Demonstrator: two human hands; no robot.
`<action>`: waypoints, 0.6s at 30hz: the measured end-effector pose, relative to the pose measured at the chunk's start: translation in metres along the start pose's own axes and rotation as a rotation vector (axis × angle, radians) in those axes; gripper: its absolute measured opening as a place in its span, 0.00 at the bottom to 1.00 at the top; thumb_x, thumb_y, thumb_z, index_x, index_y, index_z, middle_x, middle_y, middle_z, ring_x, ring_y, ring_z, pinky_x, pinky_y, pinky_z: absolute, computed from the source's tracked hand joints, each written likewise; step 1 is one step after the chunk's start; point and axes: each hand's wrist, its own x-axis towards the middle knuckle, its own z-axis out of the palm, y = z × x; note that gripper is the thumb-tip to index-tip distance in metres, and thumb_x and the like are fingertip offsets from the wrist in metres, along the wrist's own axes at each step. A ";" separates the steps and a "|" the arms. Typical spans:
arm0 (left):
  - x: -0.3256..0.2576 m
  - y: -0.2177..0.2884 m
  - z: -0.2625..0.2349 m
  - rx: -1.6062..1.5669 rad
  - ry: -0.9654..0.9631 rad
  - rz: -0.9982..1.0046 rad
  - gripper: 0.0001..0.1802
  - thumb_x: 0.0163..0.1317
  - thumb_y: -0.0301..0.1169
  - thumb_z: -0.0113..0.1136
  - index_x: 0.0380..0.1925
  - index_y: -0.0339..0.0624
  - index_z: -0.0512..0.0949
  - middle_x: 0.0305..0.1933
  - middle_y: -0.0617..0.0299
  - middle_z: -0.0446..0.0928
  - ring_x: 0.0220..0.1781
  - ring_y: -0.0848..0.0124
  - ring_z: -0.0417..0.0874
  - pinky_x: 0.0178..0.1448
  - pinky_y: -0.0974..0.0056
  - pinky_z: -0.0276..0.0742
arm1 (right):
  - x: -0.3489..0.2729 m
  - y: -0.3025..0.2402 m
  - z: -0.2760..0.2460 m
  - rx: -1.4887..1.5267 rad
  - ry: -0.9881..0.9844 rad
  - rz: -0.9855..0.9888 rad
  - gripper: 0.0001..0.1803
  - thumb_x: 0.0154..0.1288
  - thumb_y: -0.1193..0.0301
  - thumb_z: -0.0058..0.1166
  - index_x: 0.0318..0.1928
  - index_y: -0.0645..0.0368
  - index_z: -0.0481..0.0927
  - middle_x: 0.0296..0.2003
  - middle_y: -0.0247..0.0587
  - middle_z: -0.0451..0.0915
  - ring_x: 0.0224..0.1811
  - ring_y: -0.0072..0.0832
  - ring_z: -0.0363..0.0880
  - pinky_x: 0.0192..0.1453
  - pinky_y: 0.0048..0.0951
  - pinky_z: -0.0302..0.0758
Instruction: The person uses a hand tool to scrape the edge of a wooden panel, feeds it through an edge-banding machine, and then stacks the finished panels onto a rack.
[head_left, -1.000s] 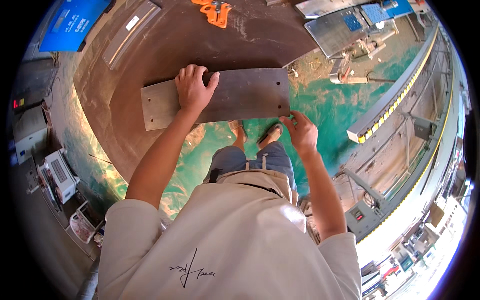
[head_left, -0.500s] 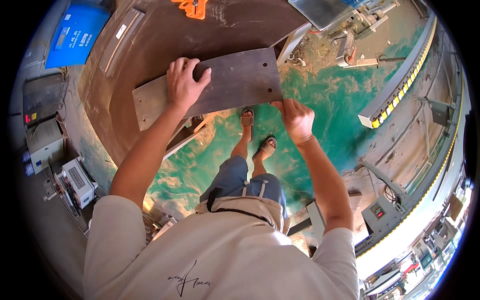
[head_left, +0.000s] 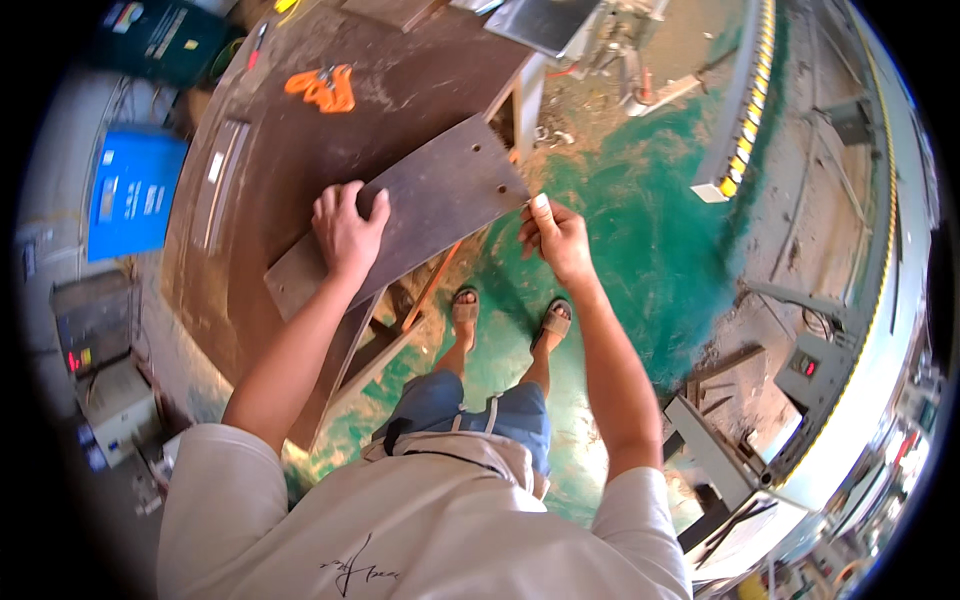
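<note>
Evidently holed already but not yet let go, the rectangular panel (head_left: 430, 195) overhangs the brown worktable (head_left: 430, 75); the left hand (head_left: 346, 235) lies across it, grip indeterminable; the right hand (head_left: 562, 240) pinches its corner beyond the worktable.

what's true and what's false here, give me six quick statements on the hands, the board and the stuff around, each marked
1. The left hand rests on the dark board. True.
2. The board's right end has no openings. False: two holes show there.
3. The orange tool lies on the brown table. True.
4. The right hand is up beside the orange tool. False: it is by a corner at the board's right end.
5. The blue box is at the right of the picture. False: it is on the left.
6. A pair of sandals is on the green floor. True.
</note>
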 end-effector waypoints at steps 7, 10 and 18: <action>0.038 0.063 0.004 -0.445 -0.023 0.526 0.23 0.62 0.29 0.66 0.57 0.37 0.77 0.60 0.43 0.77 0.63 0.45 0.76 0.69 0.45 0.68 | 0.016 0.029 0.023 0.942 -0.133 0.293 0.20 0.72 0.49 0.63 0.31 0.47 0.75 0.17 0.19 0.65 0.14 0.13 0.56 0.17 0.17 0.51; 0.079 0.147 0.013 -0.581 -0.308 0.981 0.15 0.69 0.33 0.59 0.51 0.37 0.80 0.55 0.47 0.80 0.64 0.47 0.76 0.71 0.48 0.67 | 0.022 0.049 0.049 1.318 -0.131 0.242 0.20 0.76 0.49 0.57 0.30 0.46 0.74 0.18 0.17 0.67 0.14 0.11 0.58 0.14 0.15 0.49; 0.102 0.181 0.060 -0.399 -0.640 0.743 0.30 0.73 0.47 0.57 0.19 0.32 0.76 0.22 0.38 0.71 0.24 0.39 0.73 0.30 0.42 0.63 | 0.033 0.041 0.090 1.556 0.111 -0.053 0.19 0.79 0.54 0.54 0.30 0.47 0.72 0.15 0.19 0.62 0.12 0.16 0.56 0.14 0.20 0.48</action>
